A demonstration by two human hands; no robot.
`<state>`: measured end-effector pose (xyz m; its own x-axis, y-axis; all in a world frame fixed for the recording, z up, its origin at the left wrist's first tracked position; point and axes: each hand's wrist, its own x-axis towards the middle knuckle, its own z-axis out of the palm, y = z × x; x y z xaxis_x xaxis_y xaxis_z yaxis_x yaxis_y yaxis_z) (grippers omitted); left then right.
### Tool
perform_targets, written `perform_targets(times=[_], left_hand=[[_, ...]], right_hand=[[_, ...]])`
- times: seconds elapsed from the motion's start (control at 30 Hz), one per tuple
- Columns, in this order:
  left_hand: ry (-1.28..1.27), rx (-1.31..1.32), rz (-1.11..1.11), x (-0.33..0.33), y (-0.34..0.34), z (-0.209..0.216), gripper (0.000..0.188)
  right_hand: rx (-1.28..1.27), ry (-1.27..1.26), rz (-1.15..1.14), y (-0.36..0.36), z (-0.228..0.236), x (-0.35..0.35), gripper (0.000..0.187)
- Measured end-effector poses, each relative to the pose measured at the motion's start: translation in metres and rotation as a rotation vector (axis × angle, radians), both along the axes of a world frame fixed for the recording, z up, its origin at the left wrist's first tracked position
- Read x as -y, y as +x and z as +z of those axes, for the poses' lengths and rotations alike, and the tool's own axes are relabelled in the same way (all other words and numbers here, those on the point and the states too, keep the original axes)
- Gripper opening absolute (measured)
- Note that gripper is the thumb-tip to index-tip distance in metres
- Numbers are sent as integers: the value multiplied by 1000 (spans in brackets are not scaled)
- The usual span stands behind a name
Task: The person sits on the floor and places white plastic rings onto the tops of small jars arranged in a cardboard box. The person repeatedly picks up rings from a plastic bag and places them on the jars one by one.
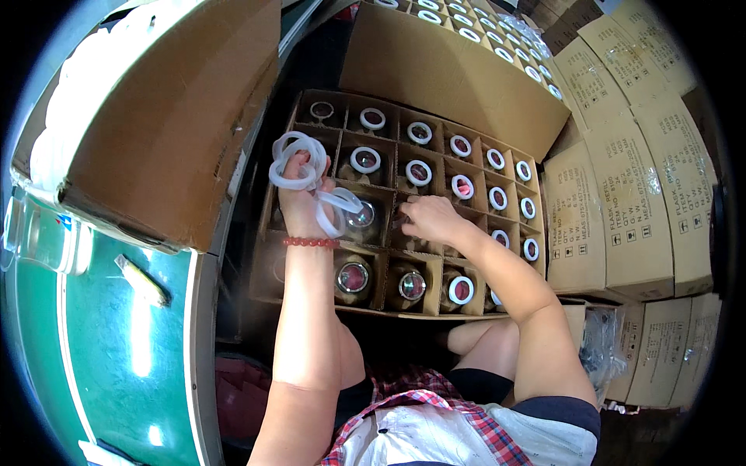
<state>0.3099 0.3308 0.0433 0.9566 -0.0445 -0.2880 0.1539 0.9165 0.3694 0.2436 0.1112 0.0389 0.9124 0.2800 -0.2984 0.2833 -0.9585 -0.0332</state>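
Head view: the left grip (pixel 301 203) is clamped on white rings (pixel 292 184), while the right grip (pixel 406 220), whose closure cannot be told, sits to its right among jars (pixel 352 277) in a divided box (pixel 432 284), and a dangling ring (pixel 349 200) could drop between jars should the left grip slacken.

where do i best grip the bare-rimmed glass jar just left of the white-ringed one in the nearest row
Probably by its round rim, straight from above: the jar stands upright, mouth up, and cardboard dividers wall in its sides, leaving the top most reachable.
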Motion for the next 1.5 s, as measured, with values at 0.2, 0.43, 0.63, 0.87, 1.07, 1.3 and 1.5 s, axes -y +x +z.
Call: perform_targets(times=[0.2,0.43,0.63,0.87,1.07,1.3,1.5], left_hand=[[43,-106,45,8,-3,-1,20],[74,-38,-203,40,-28,11,22],[88,-4,-226,36,-25,14,20],[93,-68,-210,29,-24,14,22],[107,-33,-237,34,-27,20,20],[122,-57,-249,36,-26,15,20],[116,-58,-236,33,-26,15,21]], right_hand=[[37,-6,52,20,10,-9,28],[385,527,-20,124,63,-11,14],[635,614,6,227,-21,-49,15],[384,140,148,233,-39,-68,20],[533,176,216,223,-52,-55,31],[550,290,-4,223,-55,-70,31],[480,104,18,225,-50,-79,28]])
